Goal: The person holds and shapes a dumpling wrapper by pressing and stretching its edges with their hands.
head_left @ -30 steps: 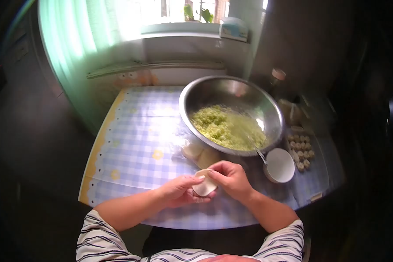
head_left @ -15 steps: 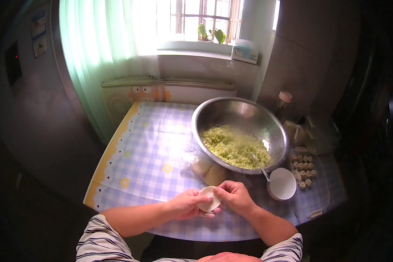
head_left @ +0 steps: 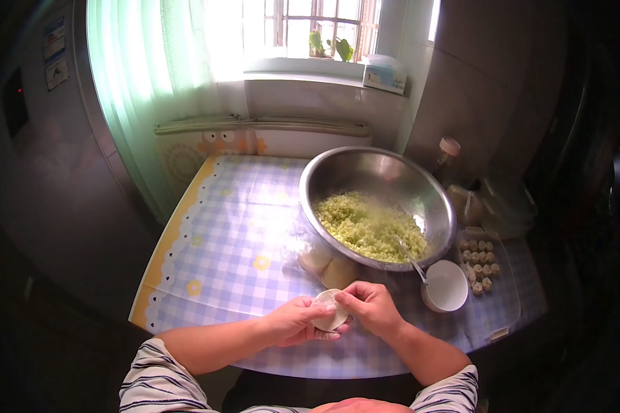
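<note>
The left arm (head_left: pixel 210 345) is reaching in from the lower left, rising gently, while the right arm (head_left: pixel 430 352) is slanting more steeply inward from the lower right. Both forearms are showing bare. The left hand (head_left: pixel 302 322) is gripping, its thumb lying across the top and its fingers curling underneath. The right hand (head_left: pixel 370 308) is pinching with thumb and forefinger, knuckles facing up, its fingertips working near the left thumb.

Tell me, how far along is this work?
Small shaped pieces already sit in the tray. In hand, a flat round wrapper is held, open, by the left hand and right hand. Apparently left: pale rounds near the bowl and plenty of green filling inside.
</note>
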Action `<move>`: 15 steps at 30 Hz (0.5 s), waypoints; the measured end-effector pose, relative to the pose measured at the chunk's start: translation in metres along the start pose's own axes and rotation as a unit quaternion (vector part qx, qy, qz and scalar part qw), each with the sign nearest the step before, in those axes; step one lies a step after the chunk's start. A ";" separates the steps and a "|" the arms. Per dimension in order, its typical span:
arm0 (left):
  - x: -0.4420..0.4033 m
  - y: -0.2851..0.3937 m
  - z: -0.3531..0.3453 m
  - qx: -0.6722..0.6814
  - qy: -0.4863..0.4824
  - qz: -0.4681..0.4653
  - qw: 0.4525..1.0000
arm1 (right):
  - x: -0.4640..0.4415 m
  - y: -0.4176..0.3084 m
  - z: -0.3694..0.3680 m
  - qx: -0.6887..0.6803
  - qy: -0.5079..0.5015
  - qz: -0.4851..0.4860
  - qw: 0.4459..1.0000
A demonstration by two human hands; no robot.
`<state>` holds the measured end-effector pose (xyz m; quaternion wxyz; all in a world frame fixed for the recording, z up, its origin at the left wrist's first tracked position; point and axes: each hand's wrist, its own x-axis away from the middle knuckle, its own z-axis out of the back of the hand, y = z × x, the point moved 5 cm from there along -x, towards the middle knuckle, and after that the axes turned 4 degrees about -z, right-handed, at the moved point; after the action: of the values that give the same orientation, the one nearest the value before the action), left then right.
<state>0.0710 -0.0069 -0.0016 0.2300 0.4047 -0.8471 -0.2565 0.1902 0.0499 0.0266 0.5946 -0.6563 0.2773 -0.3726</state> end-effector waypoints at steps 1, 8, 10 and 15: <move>0.000 0.000 0.001 -0.002 0.001 0.000 1.000 | 0.001 0.000 -0.001 -0.009 -0.005 -0.008 1.000; 0.000 -0.003 0.000 -0.009 0.003 0.006 1.000 | 0.006 -0.006 -0.004 -0.042 -0.018 -0.011 0.999; 0.001 -0.002 0.000 -0.012 0.004 0.005 1.000 | 0.006 -0.006 -0.004 -0.050 -0.022 -0.009 0.998; -0.001 -0.002 0.003 0.007 0.014 -0.011 1.000 | 0.007 -0.009 -0.004 -0.023 -0.011 -0.007 1.000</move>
<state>0.0708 -0.0068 -0.0049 0.2361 0.4191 -0.8409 -0.2479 0.1901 0.0434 0.0371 0.5801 -0.6757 0.2748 -0.3626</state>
